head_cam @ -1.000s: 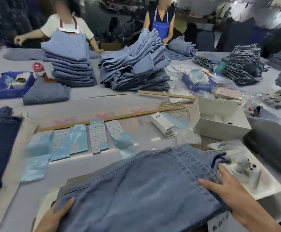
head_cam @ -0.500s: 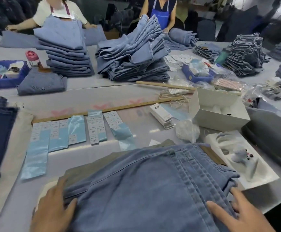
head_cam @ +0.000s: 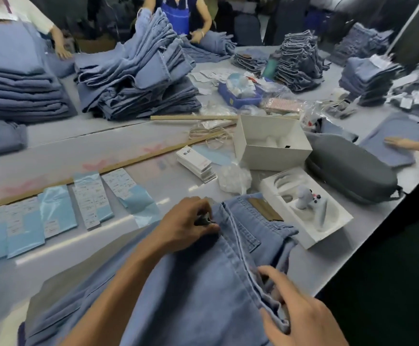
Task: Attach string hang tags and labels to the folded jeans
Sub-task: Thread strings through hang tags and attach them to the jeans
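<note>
jeans (head_cam: 203,283) folded on counter (head_cam: 153,136) before me. left hand (head_cam: 186,224) fingers pinch waistband plus a small dark object. right hand (head_cam: 300,318) fingers curl round the folded edge.

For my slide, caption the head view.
Left hand pinches the folded jeans at the waistband; right hand grips their edge.

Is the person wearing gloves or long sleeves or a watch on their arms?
No gloves. Both the left hand and the right hand are bare, and the left forearm shows no sleeve as far as the picture goes. No watch, ring or bracelet shows on either. Only a little of the right wrist is in view, so a sleeve higher up cannot be ruled out.
</note>
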`<state>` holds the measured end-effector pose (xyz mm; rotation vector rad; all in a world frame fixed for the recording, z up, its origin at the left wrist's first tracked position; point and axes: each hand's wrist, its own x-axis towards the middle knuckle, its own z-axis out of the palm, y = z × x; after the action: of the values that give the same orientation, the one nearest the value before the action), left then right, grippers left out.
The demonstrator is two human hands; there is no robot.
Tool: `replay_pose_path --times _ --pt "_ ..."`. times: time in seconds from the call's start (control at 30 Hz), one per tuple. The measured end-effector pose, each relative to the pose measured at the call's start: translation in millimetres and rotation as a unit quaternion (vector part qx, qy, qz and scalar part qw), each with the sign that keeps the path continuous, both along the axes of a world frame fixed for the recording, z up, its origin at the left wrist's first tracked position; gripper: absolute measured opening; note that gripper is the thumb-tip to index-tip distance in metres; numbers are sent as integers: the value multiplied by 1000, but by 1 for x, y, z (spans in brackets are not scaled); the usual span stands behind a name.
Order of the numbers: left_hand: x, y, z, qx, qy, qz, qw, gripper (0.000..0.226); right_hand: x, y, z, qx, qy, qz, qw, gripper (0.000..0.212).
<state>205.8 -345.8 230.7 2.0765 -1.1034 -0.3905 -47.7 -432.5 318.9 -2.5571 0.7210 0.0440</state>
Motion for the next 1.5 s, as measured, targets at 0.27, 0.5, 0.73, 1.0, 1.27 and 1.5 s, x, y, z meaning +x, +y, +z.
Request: replay_pose_path --times 0.27,0.5,0.73,1.0,1.27,1.5 --pt "16 23 6 96 88 -31 991 65 2 -22 9 180 -131 21 975 52" --pt "17 34 12 -48 217 -76 972 18 -3 -11 -7 164 -1 -25 986 69" --pt "32 30 50 -230 224 23 947 31 14 -36 7 200 -216 -52 954 57" --pt "-13 -21 -8 104 -116 123 980 49 -2 -73 -43 202 -159 -131 958 43" --pt "-45 -87 37 -43 -217 61 973 43 15 -138 -71 252 -213 -238 914 16" --pt "-31 -168 41 89 -164 -133 973 33 43 -150 -64 218 -254 -68 940 43"
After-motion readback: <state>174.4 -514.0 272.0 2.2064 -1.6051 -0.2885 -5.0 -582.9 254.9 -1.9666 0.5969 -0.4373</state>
